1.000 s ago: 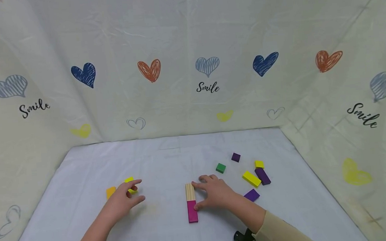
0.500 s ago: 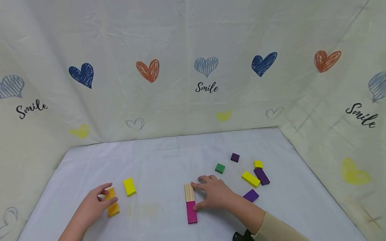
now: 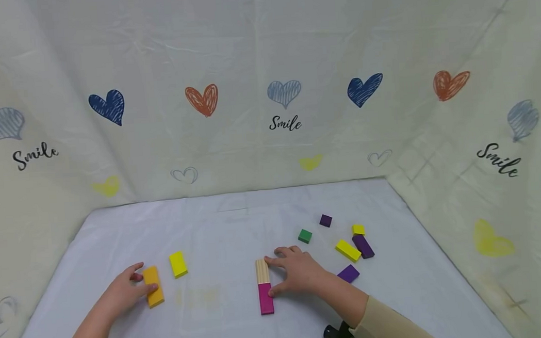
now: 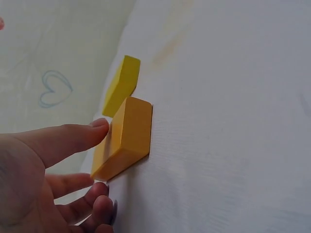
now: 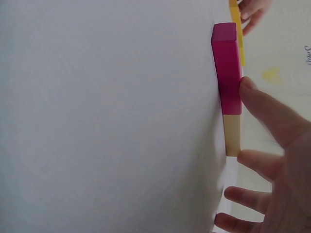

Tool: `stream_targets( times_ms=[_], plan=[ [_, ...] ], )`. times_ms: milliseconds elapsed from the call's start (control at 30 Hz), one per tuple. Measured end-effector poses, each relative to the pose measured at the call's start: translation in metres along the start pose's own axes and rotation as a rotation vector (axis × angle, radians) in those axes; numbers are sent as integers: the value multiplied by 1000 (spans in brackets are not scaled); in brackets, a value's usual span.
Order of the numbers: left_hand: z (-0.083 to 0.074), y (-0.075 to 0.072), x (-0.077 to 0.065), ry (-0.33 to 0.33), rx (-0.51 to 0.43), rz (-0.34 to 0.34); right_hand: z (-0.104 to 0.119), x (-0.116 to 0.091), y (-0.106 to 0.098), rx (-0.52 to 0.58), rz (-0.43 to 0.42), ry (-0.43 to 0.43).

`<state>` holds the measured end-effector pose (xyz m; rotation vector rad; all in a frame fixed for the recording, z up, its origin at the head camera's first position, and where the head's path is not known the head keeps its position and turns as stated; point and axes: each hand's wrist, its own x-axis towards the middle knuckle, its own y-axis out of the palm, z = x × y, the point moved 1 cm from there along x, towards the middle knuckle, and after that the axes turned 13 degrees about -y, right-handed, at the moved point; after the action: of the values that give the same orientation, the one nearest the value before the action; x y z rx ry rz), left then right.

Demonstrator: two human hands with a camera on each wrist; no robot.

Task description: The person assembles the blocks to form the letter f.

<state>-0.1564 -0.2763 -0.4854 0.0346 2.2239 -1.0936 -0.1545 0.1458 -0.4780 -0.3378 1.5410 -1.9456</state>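
Observation:
My left hand is at an orange block lying on the left of the table. In the left wrist view its thumb reaches over the block's upper face, while the other fingers are close to the near end. Beyond that lies a yellow block. My right hand rests beside a magenta block and a pale wooden piece with lengthwise lines, set end to end. The right thumb touches the magenta block's side, and the index fingertip is right at the wooden piece's far end.
Right of centre lie a green block, a small dark purple block, a yellow block, a small yellow block and two purple blocks. Behind the white-covered table hangs a heart-printed cloth.
My left hand has moved left from the yellow block to the orange block, and its thumb now overlaps the orange one. The right hand stays beside the magenta block. The head view has shifted slightly.

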Motion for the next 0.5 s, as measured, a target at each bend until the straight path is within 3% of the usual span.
stream_targets(
  times_ms=[333, 500],
  plan=[
    [-1, 1, 3, 55, 58, 2, 1, -1, 1, -4, -3, 7],
    [-5, 1, -2, 36, 55, 1, 1, 0, 0, 8, -1, 2]
  ],
)
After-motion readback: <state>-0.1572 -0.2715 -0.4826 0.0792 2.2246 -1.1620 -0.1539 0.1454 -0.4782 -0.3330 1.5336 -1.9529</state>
